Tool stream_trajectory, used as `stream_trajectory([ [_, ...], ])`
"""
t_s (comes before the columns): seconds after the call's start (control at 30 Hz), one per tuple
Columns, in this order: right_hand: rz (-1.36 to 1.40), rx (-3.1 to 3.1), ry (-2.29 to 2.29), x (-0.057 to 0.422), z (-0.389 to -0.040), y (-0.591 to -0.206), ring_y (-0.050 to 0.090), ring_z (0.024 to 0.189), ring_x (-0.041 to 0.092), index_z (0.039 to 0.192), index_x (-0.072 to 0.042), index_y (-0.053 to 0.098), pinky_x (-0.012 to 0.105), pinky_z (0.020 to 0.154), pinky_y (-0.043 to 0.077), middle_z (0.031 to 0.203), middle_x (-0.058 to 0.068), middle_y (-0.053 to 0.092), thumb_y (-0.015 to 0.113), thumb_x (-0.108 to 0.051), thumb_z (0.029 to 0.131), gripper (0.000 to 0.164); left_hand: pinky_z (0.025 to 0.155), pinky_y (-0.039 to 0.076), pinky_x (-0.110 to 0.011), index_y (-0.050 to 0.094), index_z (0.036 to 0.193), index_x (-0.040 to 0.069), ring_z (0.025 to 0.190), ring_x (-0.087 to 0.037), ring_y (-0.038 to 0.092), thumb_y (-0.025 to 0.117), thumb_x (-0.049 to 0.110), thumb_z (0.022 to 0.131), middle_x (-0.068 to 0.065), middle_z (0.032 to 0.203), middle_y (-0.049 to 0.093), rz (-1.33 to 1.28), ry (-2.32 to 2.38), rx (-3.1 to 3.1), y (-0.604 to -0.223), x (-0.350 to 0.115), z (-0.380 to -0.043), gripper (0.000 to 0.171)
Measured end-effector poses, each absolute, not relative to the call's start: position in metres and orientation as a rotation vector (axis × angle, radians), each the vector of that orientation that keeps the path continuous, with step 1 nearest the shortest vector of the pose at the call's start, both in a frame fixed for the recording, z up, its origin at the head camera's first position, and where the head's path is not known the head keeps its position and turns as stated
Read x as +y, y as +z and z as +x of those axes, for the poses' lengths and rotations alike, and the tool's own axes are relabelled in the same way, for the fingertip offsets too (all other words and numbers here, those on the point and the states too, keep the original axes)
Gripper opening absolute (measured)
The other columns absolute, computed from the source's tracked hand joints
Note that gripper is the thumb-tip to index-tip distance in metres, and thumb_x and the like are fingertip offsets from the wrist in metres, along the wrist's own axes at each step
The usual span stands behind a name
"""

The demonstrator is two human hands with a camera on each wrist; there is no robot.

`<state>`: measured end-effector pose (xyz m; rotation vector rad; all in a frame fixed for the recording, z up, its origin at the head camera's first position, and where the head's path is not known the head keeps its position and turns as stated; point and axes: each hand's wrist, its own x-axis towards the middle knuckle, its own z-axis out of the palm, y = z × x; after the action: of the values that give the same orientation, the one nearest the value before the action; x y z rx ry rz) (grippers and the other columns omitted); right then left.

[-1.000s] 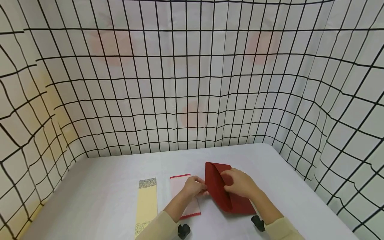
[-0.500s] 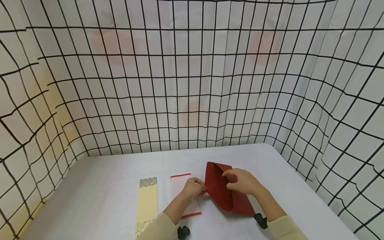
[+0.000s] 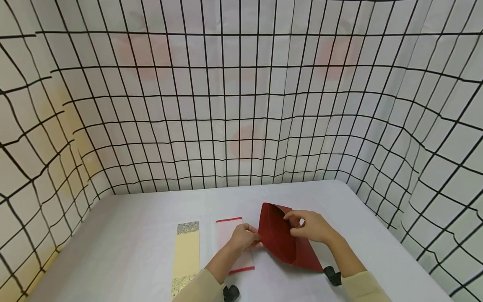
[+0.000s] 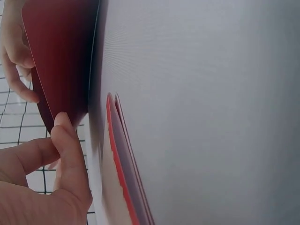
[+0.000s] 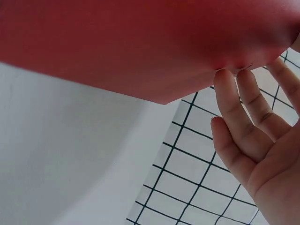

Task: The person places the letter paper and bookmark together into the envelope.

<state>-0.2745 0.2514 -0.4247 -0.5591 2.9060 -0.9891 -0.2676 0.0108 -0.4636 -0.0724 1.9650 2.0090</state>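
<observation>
A red paper envelope (image 3: 274,235) stands tilted on the white table in the head view, its mouth spread apart so its inside shows. My left hand (image 3: 243,237) pinches the envelope's left edge between thumb and fingers, which the left wrist view also shows. On the opposite side of the mouth, my right hand (image 3: 311,226) holds the other edge with curled fingers. In the right wrist view several fingertips (image 5: 226,82) touch the red paper, and the thumb is mostly hidden. Partly under my left forearm lies a pale card with red edges (image 3: 241,263).
A yellow strip-shaped card with lace-patterned ends (image 3: 186,249) lies left of the pale card. White cloth with a black grid (image 3: 241,96) walls the table on the back and both sides. Black wrist devices (image 3: 231,292) sit near both sleeves.
The envelope's mouth has widened as my right hand has moved slightly right with its edge. My left hand keeps its hold in nearly the same place.
</observation>
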Motion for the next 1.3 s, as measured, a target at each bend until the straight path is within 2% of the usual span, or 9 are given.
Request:
stream_trajectory([
  [0.23,-0.566,2.912,-0.954,0.249,-0.276,-0.427,0.051,0.073,0.019,0.111,-0.019,0.067,0.033,0.056,0.044,0.089,-0.001,0.058,0.070,-0.013,0.075,0.037,0.063,0.055,-0.023,0.056,0.100,-0.004,0.059,-0.014,0.061,0.064,0.000,0.090,-0.014,0.083,0.064,-0.063,1.974,1.982,-0.457,0.010,-0.265,0.013],
  [0.43,-0.573,2.908,-0.927,0.247,-0.277,-0.428,0.050,0.076,0.020,0.110,-0.019,0.067,0.033,0.057,0.042,0.096,0.000,0.061,0.070,-0.013,0.074,0.037,0.066,0.056,-0.024,0.057,0.100,-0.003,0.063,-0.015,0.062,0.066,0.004,0.090,-0.014,0.086,0.064,-0.046,1.965,1.994,-0.453,0.010,-0.265,0.014],
  [0.93,-0.568,2.940,-0.847,0.242,-0.277,-0.429,0.052,0.085,0.017,0.108,-0.023,0.068,0.035,0.066,0.046,0.100,-0.003,0.063,0.070,-0.015,0.073,0.035,0.067,0.057,-0.028,0.062,0.094,-0.002,0.066,-0.016,0.065,0.067,0.010,0.091,-0.011,0.079,0.066,-0.014,1.987,2.047,-0.445,0.015,-0.264,0.013],
  [1.13,-0.538,2.929,-0.838,0.240,-0.277,-0.427,0.052,0.086,0.018,0.108,-0.023,0.068,0.035,0.066,0.047,0.102,-0.002,0.062,0.072,-0.016,0.074,0.035,0.066,0.057,-0.027,0.062,0.094,0.001,0.067,-0.016,0.063,0.068,0.017,0.092,-0.009,0.080,0.066,-0.015,1.957,2.085,-0.440,0.014,-0.262,0.017],
  [1.3,-0.545,2.939,-0.803,0.240,-0.277,-0.427,0.051,0.084,0.018,0.108,-0.023,0.067,0.035,0.067,0.046,0.101,-0.003,0.062,0.072,-0.016,0.074,0.036,0.068,0.058,-0.029,0.062,0.094,-0.001,0.066,-0.015,0.063,0.064,0.015,0.093,-0.009,0.079,0.066,0.021,1.958,2.118,-0.436,0.010,-0.257,0.016],
])
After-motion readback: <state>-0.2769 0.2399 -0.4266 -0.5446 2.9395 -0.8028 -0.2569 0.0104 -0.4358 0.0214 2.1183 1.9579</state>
